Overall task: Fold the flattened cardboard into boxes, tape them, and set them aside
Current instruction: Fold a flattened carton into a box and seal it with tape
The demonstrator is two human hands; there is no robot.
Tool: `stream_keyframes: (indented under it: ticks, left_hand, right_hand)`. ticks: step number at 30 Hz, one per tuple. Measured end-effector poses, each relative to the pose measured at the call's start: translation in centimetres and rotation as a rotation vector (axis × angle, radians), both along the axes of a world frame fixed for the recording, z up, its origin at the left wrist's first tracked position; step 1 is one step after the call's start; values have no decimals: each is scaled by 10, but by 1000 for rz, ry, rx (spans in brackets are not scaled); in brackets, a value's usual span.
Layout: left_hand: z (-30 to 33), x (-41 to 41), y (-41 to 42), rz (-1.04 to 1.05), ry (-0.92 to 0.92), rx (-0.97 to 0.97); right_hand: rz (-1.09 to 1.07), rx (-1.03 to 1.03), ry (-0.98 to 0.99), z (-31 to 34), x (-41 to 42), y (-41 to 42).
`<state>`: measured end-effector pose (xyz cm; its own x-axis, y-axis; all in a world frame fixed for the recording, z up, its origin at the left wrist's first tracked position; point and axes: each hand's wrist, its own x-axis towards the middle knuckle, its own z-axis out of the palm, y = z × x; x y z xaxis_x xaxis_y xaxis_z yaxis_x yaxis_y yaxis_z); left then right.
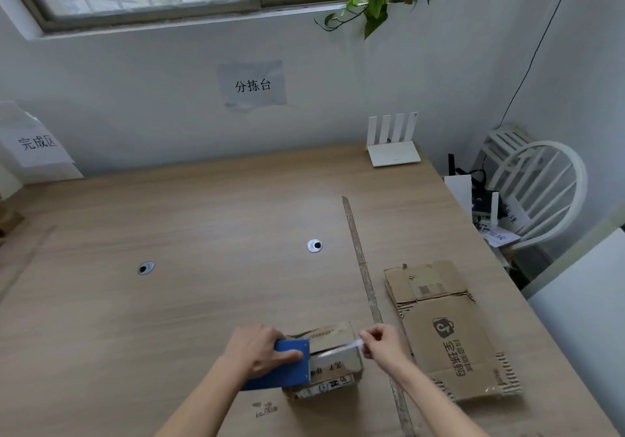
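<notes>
Here, low in the frame's centre, the left hand (258, 348) grips a blue tape dispenser (284, 365) against the small brown cardboard box (333, 359) on the wooden surface (203, 233); the right hand (380, 340) pinches clear tape (341, 348).

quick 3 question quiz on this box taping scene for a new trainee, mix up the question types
1. True or false: the left hand grips the blue tape dispenser at the small box.
2. What does the right hand pinch? A) a marker B) the end of the clear tape strip C) a scissor handle
3. Fill in: the flattened cardboard lies to the ___ of the box on the table.

Key: 1 true; 2 B; 3 right
</notes>
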<state>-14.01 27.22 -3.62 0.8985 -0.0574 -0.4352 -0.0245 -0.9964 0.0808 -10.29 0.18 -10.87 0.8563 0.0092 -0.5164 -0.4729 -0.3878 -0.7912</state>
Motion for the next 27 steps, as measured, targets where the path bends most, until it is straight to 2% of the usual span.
stream_keyframes:
  ticks: [7, 11, 18, 20, 22, 24, 27]
  left_hand:
    - [-6, 2, -3, 51, -22, -18]
    - [-7, 2, -3, 56, -17, -17]
    - [-7, -1, -2, 71, -60, -51]
    - [-8, -4, -1, 60, -74, -46]
    - [-11, -6, 0, 66, -78, -71]
    - [-12, -6, 1, 80, -84, -92]
    - [-12, -7, 1, 72, -103, -105]
  right_hand:
    - [-96, 160, 180, -14, 1, -23]
    - [-141, 184, 193, -18, 2, -24]
    - [-90, -84, 82, -21, -7, -9]
    - [-73, -216, 76, -16, -8, -11]
    - [-61, -342, -50, -8, -9, -8]
    - [-10, -334, -135, 2, -13, 8]
    - [85, -350, -117, 5, -20, 30]
